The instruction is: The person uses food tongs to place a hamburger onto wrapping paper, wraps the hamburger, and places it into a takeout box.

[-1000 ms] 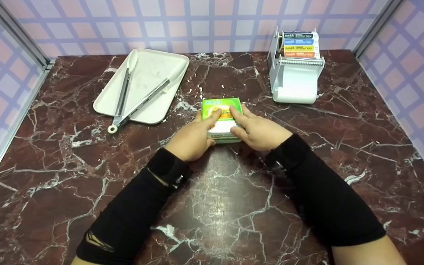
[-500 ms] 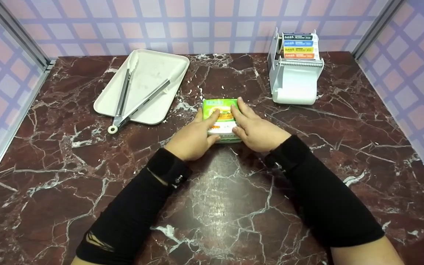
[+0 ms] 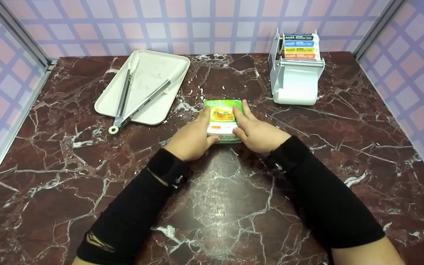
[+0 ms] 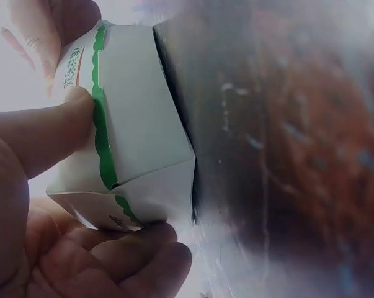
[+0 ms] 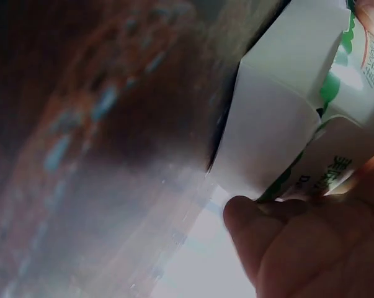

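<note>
A green and white cardboard burger box (image 3: 222, 115) with a burger picture on its lid stands on the marble-patterned table, between both hands. My left hand (image 3: 189, 140) grips its left side; the thumb touches the near edge and the fingers lie along the side wall. From the right, my right hand (image 3: 262, 133) holds the box, one finger over the lid's right edge and the thumb at the near right corner. In the left wrist view the white lower wall of the box (image 4: 137, 93) shows, with fingers against it. The right wrist view shows fingers at its side wall (image 5: 267, 124).
At the back left, long tongs (image 3: 144, 103) lie spread across a cream tray (image 3: 153, 117), their ring end past its near rim. A label dispenser (image 3: 297, 79) with several coloured rolls stands at the back right. Patterned walls (image 3: 212, 27) enclose the table's back and sides.
A left finger that lay on the lid has drawn back to its left edge, uncovering the burger picture. The left thumb has shifted onto the near edge. The box stays nearly in place.
</note>
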The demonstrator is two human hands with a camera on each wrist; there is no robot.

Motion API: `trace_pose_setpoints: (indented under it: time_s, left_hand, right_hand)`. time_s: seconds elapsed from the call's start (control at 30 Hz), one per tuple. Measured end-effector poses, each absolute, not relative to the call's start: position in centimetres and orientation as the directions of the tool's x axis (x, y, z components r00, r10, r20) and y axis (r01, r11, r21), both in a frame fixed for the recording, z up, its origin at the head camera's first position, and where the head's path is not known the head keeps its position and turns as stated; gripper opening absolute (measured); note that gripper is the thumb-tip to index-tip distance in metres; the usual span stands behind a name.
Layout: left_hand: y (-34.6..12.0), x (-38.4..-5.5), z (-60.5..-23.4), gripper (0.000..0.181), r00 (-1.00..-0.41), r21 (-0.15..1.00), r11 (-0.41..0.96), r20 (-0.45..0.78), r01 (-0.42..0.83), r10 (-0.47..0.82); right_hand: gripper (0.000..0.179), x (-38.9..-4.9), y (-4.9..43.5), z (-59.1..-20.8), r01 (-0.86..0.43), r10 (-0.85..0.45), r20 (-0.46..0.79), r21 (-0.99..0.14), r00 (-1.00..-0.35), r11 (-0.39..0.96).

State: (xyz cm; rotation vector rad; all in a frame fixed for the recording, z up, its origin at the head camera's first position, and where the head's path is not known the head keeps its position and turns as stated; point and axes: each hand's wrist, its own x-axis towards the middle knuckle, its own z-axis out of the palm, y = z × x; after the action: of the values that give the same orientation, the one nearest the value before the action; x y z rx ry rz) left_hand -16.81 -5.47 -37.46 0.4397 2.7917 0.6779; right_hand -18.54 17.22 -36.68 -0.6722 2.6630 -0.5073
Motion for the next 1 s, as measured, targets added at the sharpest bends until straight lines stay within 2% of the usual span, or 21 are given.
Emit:
trace_pose_setpoints:
  time_s: [0.3,1.0]
  left_hand:
    - [-5.56,-16.63,-37.46,0.097,-0.925,0.43,0.857,-0.113,0.285,0.364]
    - [-6.01,-17.05,-37.53,0.106,-0.928,0.487,0.836,-0.124,0.252,0.352]
  right_hand:
    - [0.074,-18.43,17.23,-36.52,-0.376,-0.495,-0.251,-0.401,-0.832,0.836]
    - [0.077,-18.75,17.59,-36.49,-0.363,-0.49,-0.209,-0.448,-0.846,0.817]
